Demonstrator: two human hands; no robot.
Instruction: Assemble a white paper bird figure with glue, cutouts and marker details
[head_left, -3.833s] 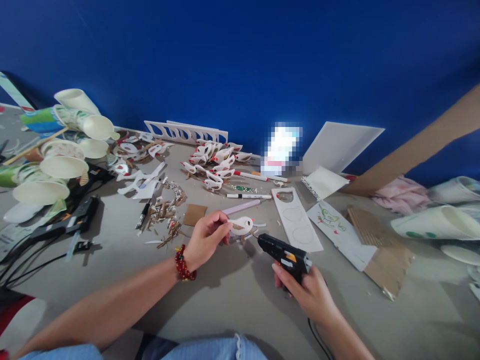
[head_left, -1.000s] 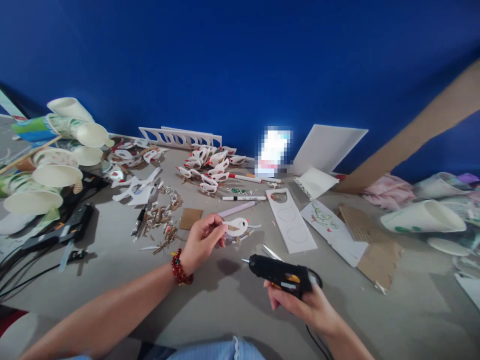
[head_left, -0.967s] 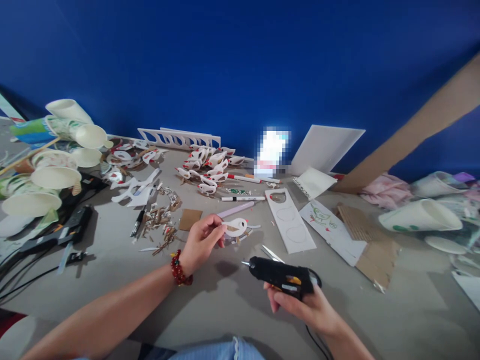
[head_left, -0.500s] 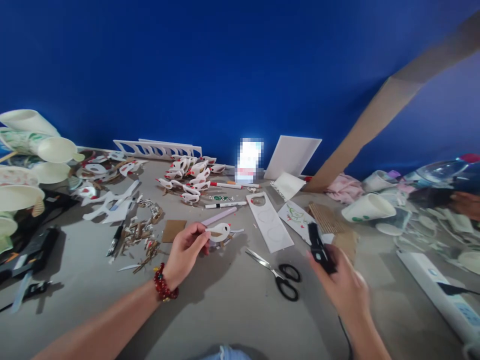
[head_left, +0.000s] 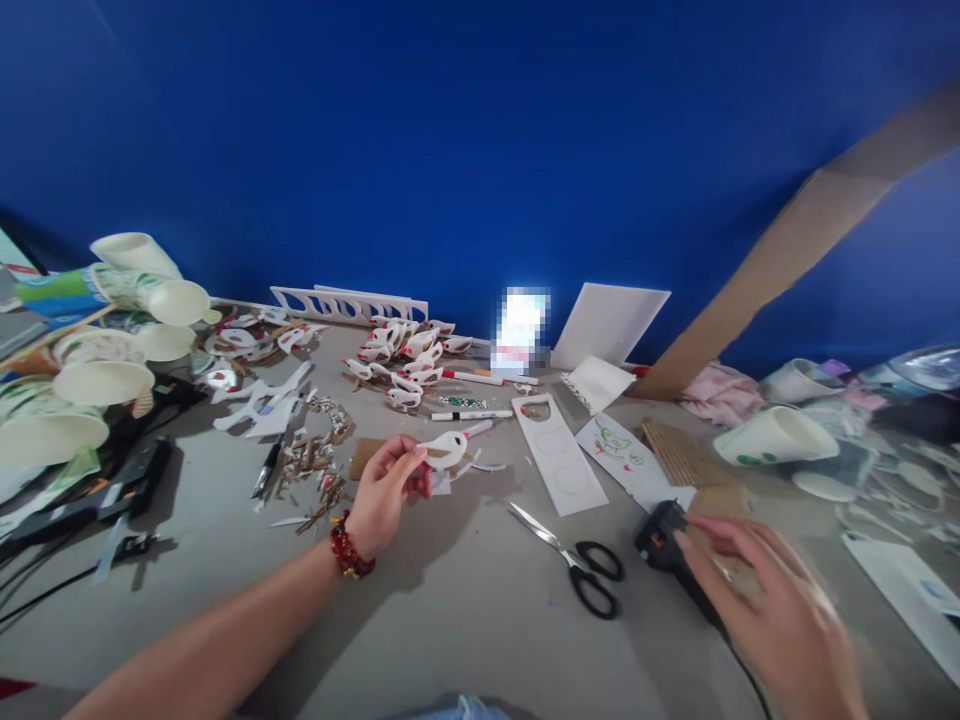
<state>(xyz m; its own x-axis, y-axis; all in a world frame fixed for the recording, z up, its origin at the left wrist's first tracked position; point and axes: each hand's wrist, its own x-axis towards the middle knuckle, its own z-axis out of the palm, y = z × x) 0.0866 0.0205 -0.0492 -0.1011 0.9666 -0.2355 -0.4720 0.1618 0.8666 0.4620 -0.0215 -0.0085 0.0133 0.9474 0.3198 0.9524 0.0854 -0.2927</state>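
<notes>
Between thumb and fingers, my left hand (head_left: 388, 492) pinches a small white bird-shaped cutout (head_left: 444, 451) with a dark eye spot and a red beak. Thin white strips (head_left: 480, 464) lie on the table behind it. My right hand (head_left: 776, 590) has its fingers apart beside a small black corded device (head_left: 667, 545), which rests on the table; its exact kind is unclear. Scissors (head_left: 574, 565) with black handles lie partly spread between the two hands. Past them is a white panel (head_left: 559, 455) with one cut hole and pencilled outlines.
Several similar white birds (head_left: 409, 355) are clustered at the back. Brown scraps (head_left: 319, 475) lie to the left, near paper cups (head_left: 105, 370) and a black tool (head_left: 97, 500). A drawing on paper (head_left: 619, 450), corrugated cardboard (head_left: 679, 455) and a white power strip (head_left: 907, 595) are on the right.
My right hand has lowered the black device to the table and loosened its fingers from it. My left hand still holds the bird cutout. The view has shifted slightly left.
</notes>
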